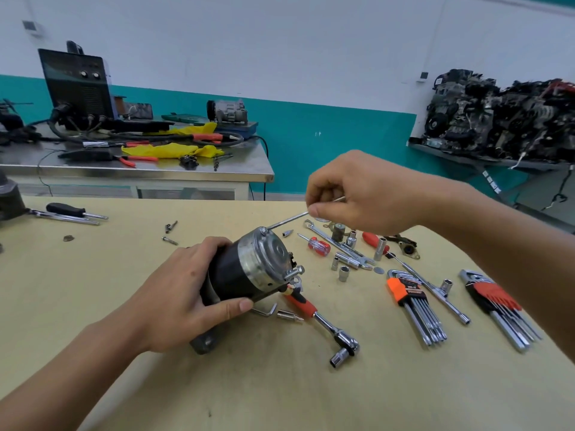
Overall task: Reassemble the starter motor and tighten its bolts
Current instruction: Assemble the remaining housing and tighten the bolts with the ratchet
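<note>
Workpiece: starter motor [249, 269] tilted on the surface [280, 393], silver end cap up.
Left: left grip [180, 293] curled round the motor's black body.
Right: right grip [357, 194] pinching a thin metal rod [289, 218], whose tip meets the cap's rim.
Tools: ratchet [323, 318] just beside the motor; hex key sets [413, 306] further right.

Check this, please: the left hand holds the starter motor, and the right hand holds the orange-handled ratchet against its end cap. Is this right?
Not quite. The left hand holds the starter motor, but the right hand holds a thin metal rod against its end cap, not the orange-handled ratchet, which lies on the table. The head view shows it.
</note>
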Tool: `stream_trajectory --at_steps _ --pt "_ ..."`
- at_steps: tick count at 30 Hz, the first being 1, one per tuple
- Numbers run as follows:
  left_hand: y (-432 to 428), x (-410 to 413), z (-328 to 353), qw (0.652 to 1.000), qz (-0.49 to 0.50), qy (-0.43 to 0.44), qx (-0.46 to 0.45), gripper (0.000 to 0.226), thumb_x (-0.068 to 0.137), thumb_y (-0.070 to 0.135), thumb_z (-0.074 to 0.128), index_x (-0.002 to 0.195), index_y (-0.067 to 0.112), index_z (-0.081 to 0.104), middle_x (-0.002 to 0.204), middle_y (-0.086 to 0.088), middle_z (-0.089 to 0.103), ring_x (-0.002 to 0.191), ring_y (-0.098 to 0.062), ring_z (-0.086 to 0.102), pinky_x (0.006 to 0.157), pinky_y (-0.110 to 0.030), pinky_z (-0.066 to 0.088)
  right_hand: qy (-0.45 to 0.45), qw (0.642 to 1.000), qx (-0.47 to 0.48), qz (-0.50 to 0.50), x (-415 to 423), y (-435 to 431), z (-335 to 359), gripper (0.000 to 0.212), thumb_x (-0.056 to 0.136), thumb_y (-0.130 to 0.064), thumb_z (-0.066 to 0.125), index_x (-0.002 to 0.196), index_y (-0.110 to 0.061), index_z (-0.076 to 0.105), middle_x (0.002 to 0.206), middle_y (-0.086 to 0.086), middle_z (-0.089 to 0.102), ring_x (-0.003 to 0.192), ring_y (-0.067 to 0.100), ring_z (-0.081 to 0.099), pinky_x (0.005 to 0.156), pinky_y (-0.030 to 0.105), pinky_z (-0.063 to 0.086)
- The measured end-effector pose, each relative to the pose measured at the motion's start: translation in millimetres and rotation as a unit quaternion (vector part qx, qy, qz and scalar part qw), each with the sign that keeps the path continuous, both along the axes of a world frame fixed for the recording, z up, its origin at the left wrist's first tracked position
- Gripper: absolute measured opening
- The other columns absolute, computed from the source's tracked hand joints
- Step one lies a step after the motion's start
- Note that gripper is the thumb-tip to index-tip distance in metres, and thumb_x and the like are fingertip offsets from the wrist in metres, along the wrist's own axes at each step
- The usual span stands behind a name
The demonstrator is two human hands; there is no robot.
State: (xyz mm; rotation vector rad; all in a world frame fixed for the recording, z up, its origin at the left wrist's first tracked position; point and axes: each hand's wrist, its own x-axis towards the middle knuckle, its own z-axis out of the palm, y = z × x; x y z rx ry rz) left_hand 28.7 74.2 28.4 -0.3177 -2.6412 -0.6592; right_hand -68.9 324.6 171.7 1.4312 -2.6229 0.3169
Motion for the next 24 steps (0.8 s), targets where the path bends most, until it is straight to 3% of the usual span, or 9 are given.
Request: stream_trajectory --at_steps 3,6,9,12,14,17,22,24 --pt "2 0 1 1.000 -0.005 0.004 -0.013 0.080 0.066 0.090 0.049 0.125 0.037 0.040 0.104 0.029 0.048 0.098 0.004 0.046 0.074 -0.023 0.040 0.034 0.999 0.026 0.016 2 -27 -4 0.015 0.095 -0.023 0.062 0.087 -0.015 0.072 0.076 -0.007 0.069 0.069 0.006 0.060 0.067 0.024 0.048" --pt "0 1 1 1.000 0.000 0.004 0.001 0.082 0.066 0.088 0.051 0.126 0.034 0.041 0.105 0.025 0.051 0.098 0.002 0.048 0.075 -0.026 0.042 -0.053 0.985 -0.161 -0.009 2 -44 -11 0.032 0.102 -0.024 0.051 0.090 0.000 0.068 0.074 0.003 0.065 0.066 0.009 0.056 0.066 0.028 0.047" --pt "-2 1 0 1.000 0.002 0.006 0.007 0.082 0.066 0.086 0.052 0.128 0.032 0.041 0.106 0.024 0.052 0.100 0.002 0.048 0.076 -0.024 0.041 -0.105 0.960 -0.255 -0.043 -1 -52 -16 0.050 0.107 -0.036 0.037 0.097 0.002 0.066 0.101 0.020 0.069 0.095 0.031 0.062 0.089 0.050 0.047" --pt "0 1 0 1.000 -0.004 0.010 -0.008 0.079 0.067 0.088 0.050 0.126 0.035 0.039 0.105 0.030 0.047 0.102 0.008 0.045 0.075 -0.015 0.036 -0.188 0.946 -0.260 -0.044 7 -67 -30 0.062 0.104 -0.054 0.026 0.105 -0.009 0.069 0.110 0.005 0.070 0.104 0.019 0.063 0.095 0.040 0.048" --pt "0 1 1 1.000 -0.004 0.012 -0.008 0.075 0.068 0.089 0.049 0.123 0.040 0.036 0.104 0.032 0.046 0.103 0.009 0.045 0.073 -0.014 0.036 -0.191 0.943 -0.270 -0.045 11 -78 -41 0.074 0.099 -0.065 0.021 0.119 -0.010 0.067 0.121 0.003 0.068 0.114 0.017 0.060 0.098 0.033 0.043" --pt "-2 1 -1 1.000 0.004 0.015 0.007 0.071 0.067 0.089 0.050 0.120 0.046 0.032 0.103 0.028 0.048 0.102 0.004 0.047 0.072 -0.016 0.037 -0.281 0.886 -0.367 -0.040 12 -85 -42 0.072 0.101 -0.063 0.020 0.126 -0.012 0.063 0.122 -0.001 0.068 0.117 0.012 0.058 0.098 0.029 0.037" --pt "-1 1 0 1.000 0.015 0.010 0.007 0.074 0.066 0.083 0.056 0.121 0.038 0.037 0.101 0.021 0.052 0.096 0.000 0.050 0.070 -0.021 0.039 -0.478 0.776 -0.411 -0.003 9 -75 -34 0.063 0.102 -0.060 0.021 0.107 -0.015 0.065 0.115 0.002 0.074 0.118 0.017 0.062 0.106 0.046 0.036" --pt "2 2 0 1.000 0.021 0.011 0.012 0.075 0.063 0.083 0.059 0.119 0.039 0.039 0.100 0.021 0.054 0.093 -0.001 0.051 0.070 -0.025 0.041 -0.501 0.761 -0.412 0.004 9 -72 -38 0.060 0.104 -0.057 0.022 0.104 -0.016 0.065 0.118 0.004 0.073 0.121 0.020 0.060 0.108 0.051 0.033"
